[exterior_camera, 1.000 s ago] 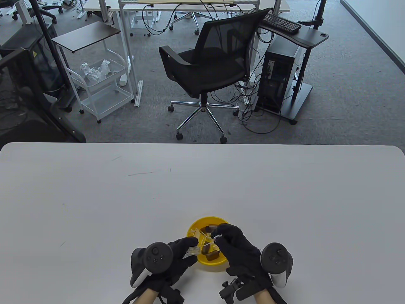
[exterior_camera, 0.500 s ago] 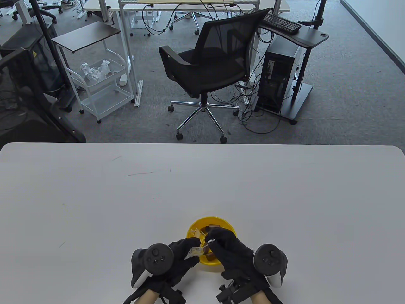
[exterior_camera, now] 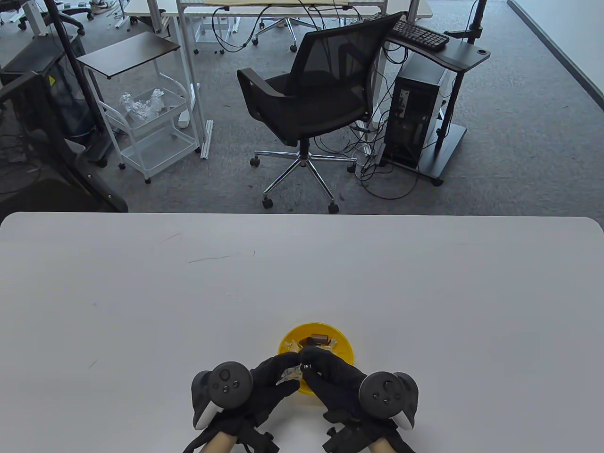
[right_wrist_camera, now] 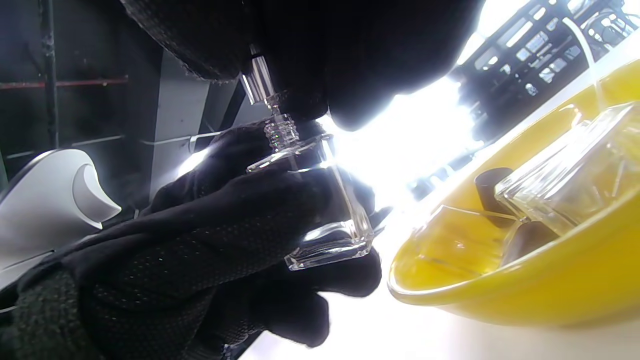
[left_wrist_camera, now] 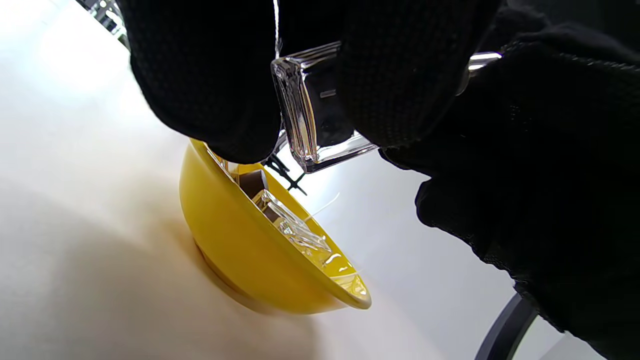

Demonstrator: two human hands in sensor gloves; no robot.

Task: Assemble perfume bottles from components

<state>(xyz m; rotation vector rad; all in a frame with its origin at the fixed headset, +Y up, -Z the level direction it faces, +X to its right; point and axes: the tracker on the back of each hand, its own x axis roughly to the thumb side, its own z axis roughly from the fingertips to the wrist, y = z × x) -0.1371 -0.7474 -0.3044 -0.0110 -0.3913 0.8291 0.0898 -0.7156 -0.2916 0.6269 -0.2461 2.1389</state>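
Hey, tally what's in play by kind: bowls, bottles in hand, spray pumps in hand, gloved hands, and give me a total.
yellow bowl: 1
clear bottle in hand: 1
silver spray pump in hand: 1
Gloved hands: 2, left hand and right hand
Total: 5

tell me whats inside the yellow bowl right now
The yellow bowl holds clear glass bottles and dark brown caps. Its near part is covered in the table view by the right hand, so the full count stays hidden.
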